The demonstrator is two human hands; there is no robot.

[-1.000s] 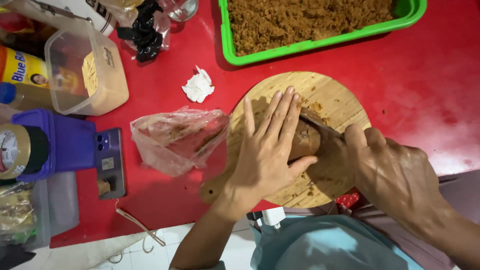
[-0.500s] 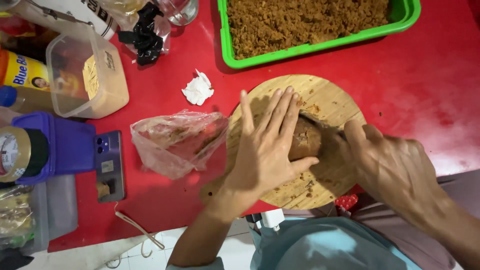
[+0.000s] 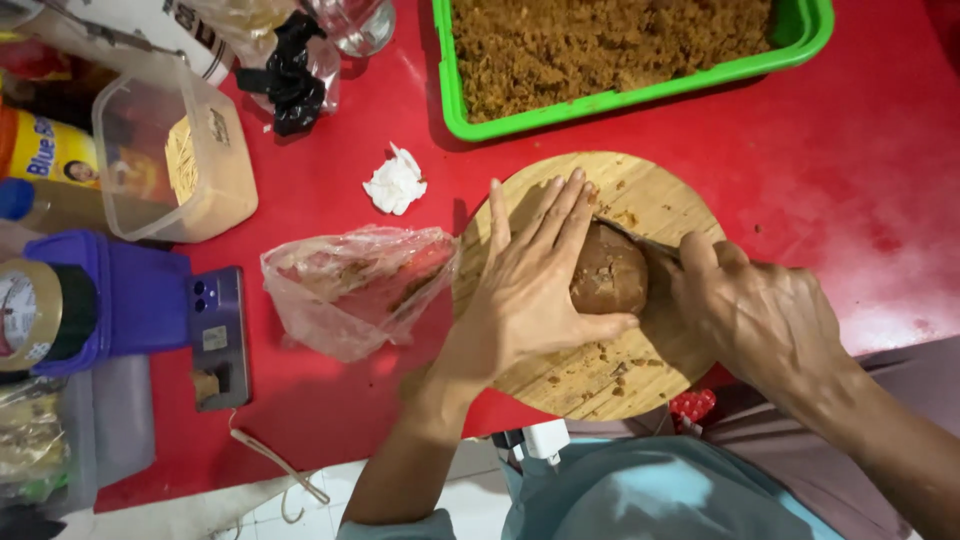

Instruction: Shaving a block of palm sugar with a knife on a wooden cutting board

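A round brown lump [image 3: 612,272], like a block of palm sugar, lies on a round wooden cutting board [image 3: 640,195] on the red table. My left hand [image 3: 528,285] rests flat over the lump's left side, fingers spread and pointing away from me. My right hand [image 3: 760,315] grips a knife [image 3: 632,238] whose dark blade lies across the lump's top. The knife handle is hidden inside my fist. Brown crumbs are scattered on the board's near part.
A green tray [image 3: 812,30] of brown crumbled stuff sits at the back. Left of the board lie a crumpled clear plastic bag [image 3: 355,285] and a white paper wad [image 3: 396,184]. A clear plastic box [image 3: 175,150], purple scale [image 3: 130,300] and tape roll [image 3: 35,315] stand at far left.
My left hand has shifted slightly, its thumb now curled under the lump. My right hand with the knife has pressed a little closer to the lump.
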